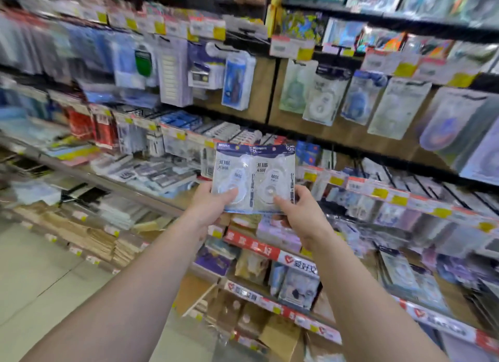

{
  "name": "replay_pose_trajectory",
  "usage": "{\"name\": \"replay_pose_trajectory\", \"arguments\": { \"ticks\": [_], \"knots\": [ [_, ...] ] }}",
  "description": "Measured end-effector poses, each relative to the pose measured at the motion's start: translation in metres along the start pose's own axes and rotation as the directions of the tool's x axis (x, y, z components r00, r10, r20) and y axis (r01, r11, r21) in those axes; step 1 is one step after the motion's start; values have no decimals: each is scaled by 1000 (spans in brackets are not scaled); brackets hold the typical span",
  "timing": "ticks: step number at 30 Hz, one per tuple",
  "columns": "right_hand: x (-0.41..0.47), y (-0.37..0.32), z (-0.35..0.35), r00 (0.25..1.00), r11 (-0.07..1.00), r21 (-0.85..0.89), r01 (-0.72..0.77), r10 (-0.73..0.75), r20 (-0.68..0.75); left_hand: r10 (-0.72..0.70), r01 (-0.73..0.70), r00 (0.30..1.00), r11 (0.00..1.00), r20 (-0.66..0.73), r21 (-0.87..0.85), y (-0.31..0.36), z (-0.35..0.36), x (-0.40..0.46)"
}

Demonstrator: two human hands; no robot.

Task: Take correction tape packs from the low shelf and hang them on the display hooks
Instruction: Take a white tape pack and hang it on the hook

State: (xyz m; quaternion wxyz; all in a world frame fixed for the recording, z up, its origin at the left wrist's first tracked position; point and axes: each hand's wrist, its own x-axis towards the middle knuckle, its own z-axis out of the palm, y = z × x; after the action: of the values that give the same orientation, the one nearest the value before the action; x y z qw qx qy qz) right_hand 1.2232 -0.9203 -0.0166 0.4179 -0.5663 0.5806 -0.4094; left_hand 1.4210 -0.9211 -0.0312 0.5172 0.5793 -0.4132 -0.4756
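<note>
the blurred wooden wall of hanging packs [318, 97] fills the view ahead. in front of it i hold up two overlapping clear plastic correction tape packs with dark blue tops [252, 176], white dispensers showing. my left hand [209, 203] pinches the left pack, my right hand [299, 213] the right.

You're standing in a stationery shop: blister packs [237, 80] hang from pegboard hooks, price tags [379, 192] line every shelf edge [270, 251], and notebooks [89, 240] are stacked down low.

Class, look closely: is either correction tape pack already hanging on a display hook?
No: the left hand and right hand each hold a correction tape pack in mid-air, below the hooks.
</note>
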Motion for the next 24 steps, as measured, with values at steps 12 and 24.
{"name": "replay_pose_trajectory", "arguments": {
  "ticks": [12, 24],
  "knots": [
    [49, -34, -34, 986, 983, 117, 142, -130, -107, 215, -215, 977, 977, 3, -7, 53, 39, 44],
    [130, -56, -101, 945, 948, 149, 281, -246, -217, 338, -335, 941, 925, -14, -178, 93, 102, 107]
  ]
}}
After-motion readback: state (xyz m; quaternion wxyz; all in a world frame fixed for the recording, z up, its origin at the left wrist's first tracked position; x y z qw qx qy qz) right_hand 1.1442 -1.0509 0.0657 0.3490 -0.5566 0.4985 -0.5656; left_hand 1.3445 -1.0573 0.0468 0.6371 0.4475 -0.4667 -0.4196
